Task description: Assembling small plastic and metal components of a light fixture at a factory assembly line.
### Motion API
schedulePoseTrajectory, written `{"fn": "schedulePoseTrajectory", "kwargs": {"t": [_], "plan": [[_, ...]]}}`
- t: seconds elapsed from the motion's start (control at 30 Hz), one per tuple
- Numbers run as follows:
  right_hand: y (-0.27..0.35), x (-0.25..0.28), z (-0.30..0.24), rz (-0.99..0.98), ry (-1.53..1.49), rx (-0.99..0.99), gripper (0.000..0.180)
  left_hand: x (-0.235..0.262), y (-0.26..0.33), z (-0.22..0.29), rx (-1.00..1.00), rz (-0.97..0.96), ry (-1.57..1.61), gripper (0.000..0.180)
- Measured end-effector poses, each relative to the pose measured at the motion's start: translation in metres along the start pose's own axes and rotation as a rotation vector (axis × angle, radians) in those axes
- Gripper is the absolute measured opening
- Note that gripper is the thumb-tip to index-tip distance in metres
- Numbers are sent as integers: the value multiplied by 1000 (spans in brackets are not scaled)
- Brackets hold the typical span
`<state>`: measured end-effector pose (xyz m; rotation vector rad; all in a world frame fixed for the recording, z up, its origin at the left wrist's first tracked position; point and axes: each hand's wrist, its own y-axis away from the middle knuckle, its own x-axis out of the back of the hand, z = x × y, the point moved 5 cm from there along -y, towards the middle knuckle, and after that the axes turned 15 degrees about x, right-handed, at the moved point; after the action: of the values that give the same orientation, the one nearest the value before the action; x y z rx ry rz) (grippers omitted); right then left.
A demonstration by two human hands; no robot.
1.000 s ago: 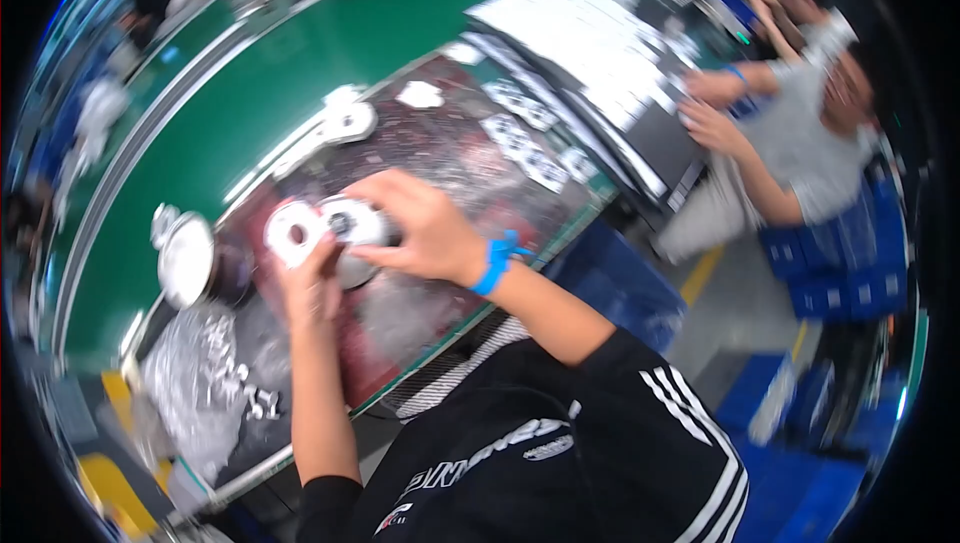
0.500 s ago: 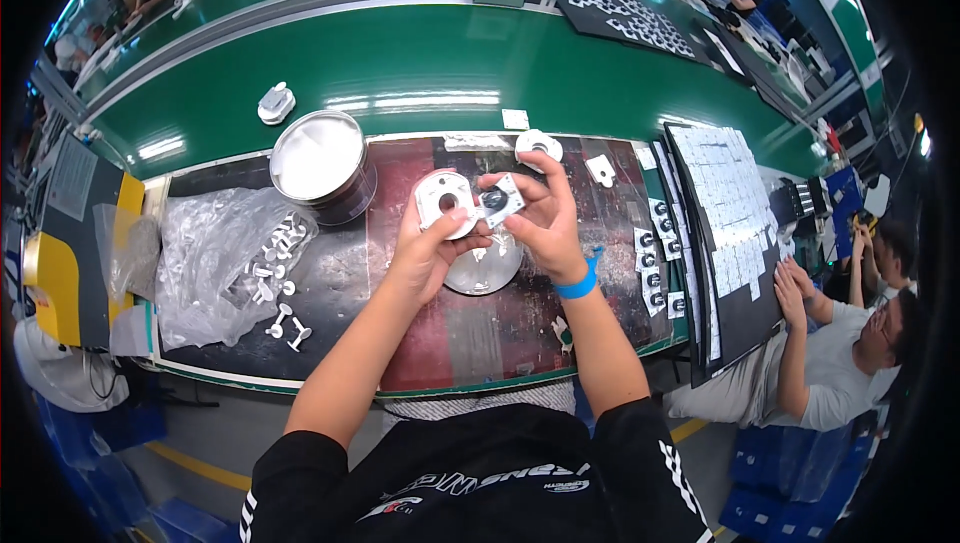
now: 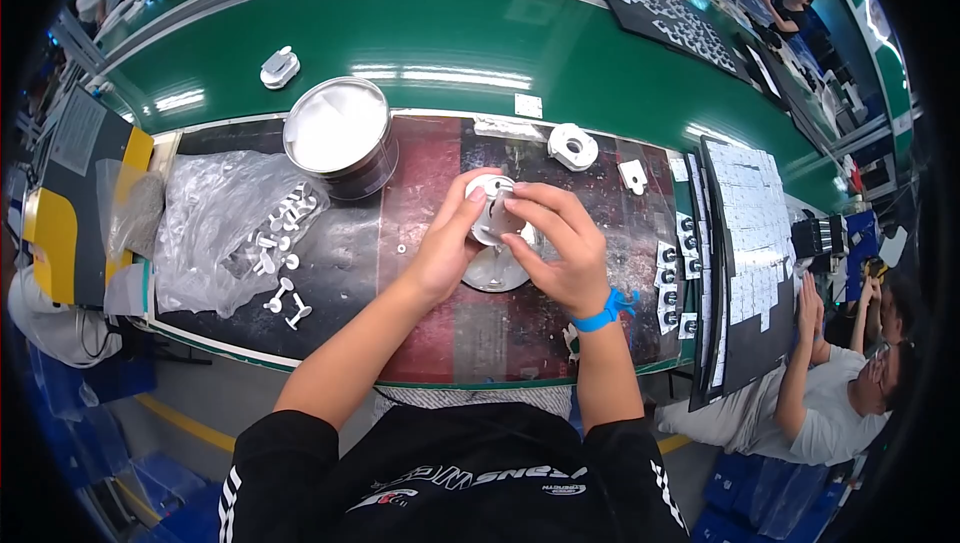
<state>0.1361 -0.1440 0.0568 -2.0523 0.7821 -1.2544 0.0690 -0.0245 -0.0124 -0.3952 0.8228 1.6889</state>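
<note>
Green conveyor belt (image 3: 450, 38) runs along the far side, with a dark scuffed work mat (image 3: 420, 243) on the near side of it. Over the mat's middle, both hands are closed on one round white plastic part (image 3: 492, 213): the left hand (image 3: 445, 253) pinches its left edge, the right hand (image 3: 555, 248) curls fingers over the top and right. Half a second ago the hands held two white pieces side by side; now they're pressed together as one, a bit nearer the person. Under the hands sits a shiny metal disc (image 3: 495, 271). Far right lies another white ring part (image 3: 572, 146). To the left there's an open tin (image 3: 335, 138) and a clear bag of small white pieces (image 3: 235, 228).
</note>
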Motion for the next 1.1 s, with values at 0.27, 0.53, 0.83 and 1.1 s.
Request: {"fn": "schedulePoseTrajectory", "kwargs": {"t": [0.27, 0.53, 0.83, 1.1], "plan": [[10, -3, 7, 53, -45, -114, 31, 3, -2, -4, -29, 44, -93, 41], [8, -3, 3, 55, 17, -32, 31, 1, -1, -3, -55, 55, -120, 43], [9, -5, 3, 55, 1, -37, 28, 4, -3, -4, -81, 37, -141, 43], [9, -9, 1, 51, 11, 4, 27, 10, -7, -5, -105, 34, -212, 43]]}}
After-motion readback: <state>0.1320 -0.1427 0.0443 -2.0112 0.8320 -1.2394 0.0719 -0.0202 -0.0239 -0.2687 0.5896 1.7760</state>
